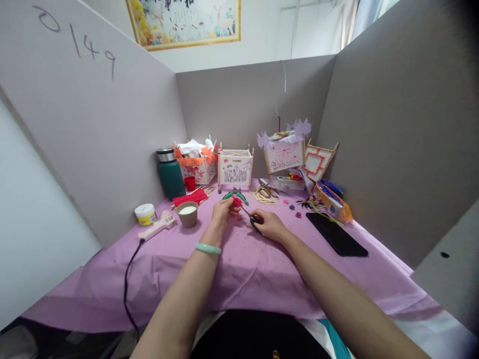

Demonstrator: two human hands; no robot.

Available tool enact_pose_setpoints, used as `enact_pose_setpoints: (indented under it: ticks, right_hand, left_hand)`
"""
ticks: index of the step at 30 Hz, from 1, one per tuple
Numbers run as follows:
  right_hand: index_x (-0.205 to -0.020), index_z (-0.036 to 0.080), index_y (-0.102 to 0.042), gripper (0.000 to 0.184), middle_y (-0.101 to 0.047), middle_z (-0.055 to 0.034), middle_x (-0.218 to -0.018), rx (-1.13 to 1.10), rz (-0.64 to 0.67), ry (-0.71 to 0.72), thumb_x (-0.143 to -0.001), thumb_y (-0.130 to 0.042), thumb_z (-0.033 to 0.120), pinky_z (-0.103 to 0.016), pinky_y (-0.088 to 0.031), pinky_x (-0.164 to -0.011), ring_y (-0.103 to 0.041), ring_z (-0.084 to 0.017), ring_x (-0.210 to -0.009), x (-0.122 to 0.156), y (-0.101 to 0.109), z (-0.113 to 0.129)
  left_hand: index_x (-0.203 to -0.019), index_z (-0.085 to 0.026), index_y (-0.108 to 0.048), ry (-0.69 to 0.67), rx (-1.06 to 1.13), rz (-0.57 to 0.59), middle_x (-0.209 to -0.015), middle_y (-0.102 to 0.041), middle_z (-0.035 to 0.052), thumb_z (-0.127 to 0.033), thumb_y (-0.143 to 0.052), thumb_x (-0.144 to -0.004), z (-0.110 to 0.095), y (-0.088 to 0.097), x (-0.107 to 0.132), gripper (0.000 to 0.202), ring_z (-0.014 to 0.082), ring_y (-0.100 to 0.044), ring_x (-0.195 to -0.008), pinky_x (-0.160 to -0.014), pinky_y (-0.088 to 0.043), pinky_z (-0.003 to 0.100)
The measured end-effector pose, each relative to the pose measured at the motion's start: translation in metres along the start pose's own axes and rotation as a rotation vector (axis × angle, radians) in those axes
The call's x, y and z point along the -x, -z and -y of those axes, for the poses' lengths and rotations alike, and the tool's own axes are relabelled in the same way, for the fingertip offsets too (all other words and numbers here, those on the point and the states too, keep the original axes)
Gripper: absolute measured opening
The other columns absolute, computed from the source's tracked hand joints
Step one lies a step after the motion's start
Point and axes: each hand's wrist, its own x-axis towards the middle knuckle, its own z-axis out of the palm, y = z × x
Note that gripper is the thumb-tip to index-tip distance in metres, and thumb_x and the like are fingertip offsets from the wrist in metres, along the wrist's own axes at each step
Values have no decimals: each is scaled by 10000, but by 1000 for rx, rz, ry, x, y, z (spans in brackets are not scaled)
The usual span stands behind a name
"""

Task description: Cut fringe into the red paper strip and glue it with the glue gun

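Observation:
My left hand (222,213), with a pale green bangle (208,248) at its wrist, pinches a small red fringed piece (237,202). Scissors with black handles (256,224) are gripped in my right hand (272,227), their blades pointing up and left at the red piece. Whether the blades touch it is too small to tell. Tiny red scraps (239,218) lie on the purple tablecloth (239,269) beneath my hands. Just behind the red piece rest green-handled pliers (241,197).
To the left stand a beige cup (187,219), a pink glue gun (159,227), a white jar (145,215) and a green bottle (171,177). Decorated lantern frames (235,169) line the back. A black phone (337,235) lies right, near an orange pouch (335,202). Grey partitions enclose the table.

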Motion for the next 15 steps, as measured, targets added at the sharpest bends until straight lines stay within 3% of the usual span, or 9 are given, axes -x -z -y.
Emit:
enact_pose_setpoints:
  ticks: [15]
  right_hand:
    - [-941, 206, -658, 312, -621, 18, -680, 4, -2, 8, -715, -693, 419, -223, -351, -579, -543, -130, -621, 0, 0, -2]
  left_hand:
    - [-723, -100, -622, 13, -18, -2, -535, -613, 41, -229, -599, -767, 0, 0, 0, 139, 116, -572, -446, -463, -455, 224]
